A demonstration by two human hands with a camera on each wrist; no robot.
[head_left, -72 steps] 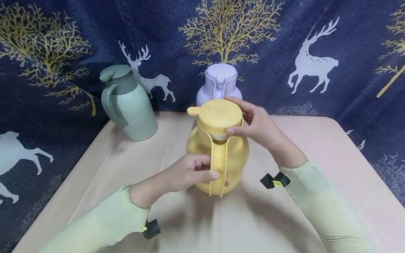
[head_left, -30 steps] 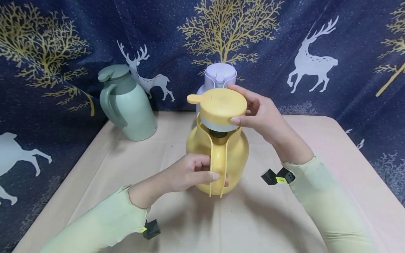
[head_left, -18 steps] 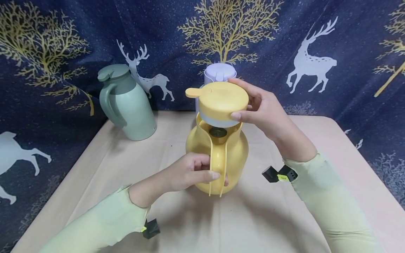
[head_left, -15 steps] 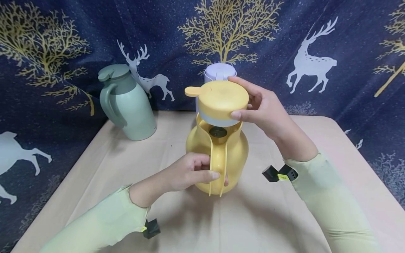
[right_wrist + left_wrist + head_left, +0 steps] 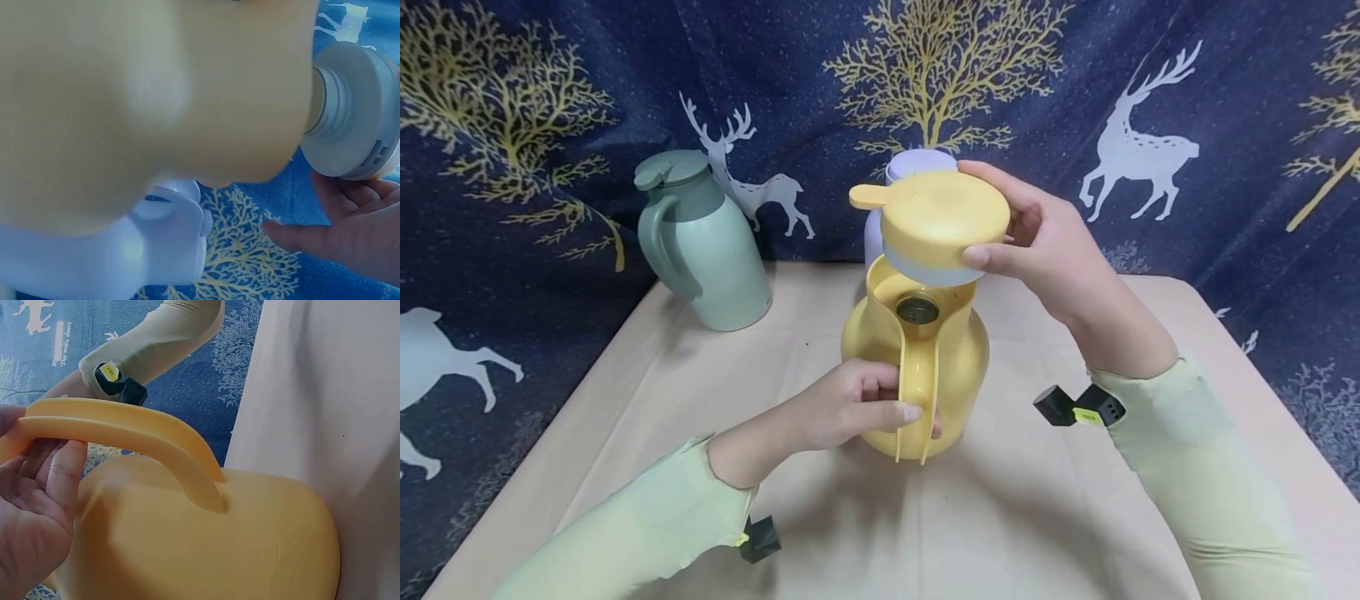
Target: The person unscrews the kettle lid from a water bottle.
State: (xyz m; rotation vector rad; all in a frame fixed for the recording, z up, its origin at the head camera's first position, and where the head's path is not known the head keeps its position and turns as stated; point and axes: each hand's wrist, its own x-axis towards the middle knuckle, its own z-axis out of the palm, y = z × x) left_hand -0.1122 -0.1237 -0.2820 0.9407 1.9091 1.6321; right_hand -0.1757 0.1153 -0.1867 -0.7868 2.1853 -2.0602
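Note:
A yellow thermos jug (image 5: 962, 375) stands upright on the table, its handle (image 5: 917, 383) towards me. My left hand (image 5: 842, 408) grips that handle, thumb across its front; in the left wrist view the fingers (image 5: 65, 475) reach under the handle. Above the jug's mouth, my right hand (image 5: 1060, 250) holds the yellow lid (image 5: 947, 212) by its right edge, slightly tilted. A dark round opening (image 5: 917, 308) shows inside the jug's neck. In the right wrist view, the lid's grey threaded underside (image 5: 347, 119) is visible beside the jug's rim.
Behind the yellow jug stands a lavender jug (image 5: 874, 237), partly hidden by it and the lid. A green jug (image 5: 715, 258) is at the back left of the beige-covered table (image 5: 805, 333). A dark blue printed curtain (image 5: 1015, 167) hangs behind.
My right hand has raised the lid off the jug, moving it up and slightly right, which uncovers the neck opening. The left hand and the jug have stayed in place.

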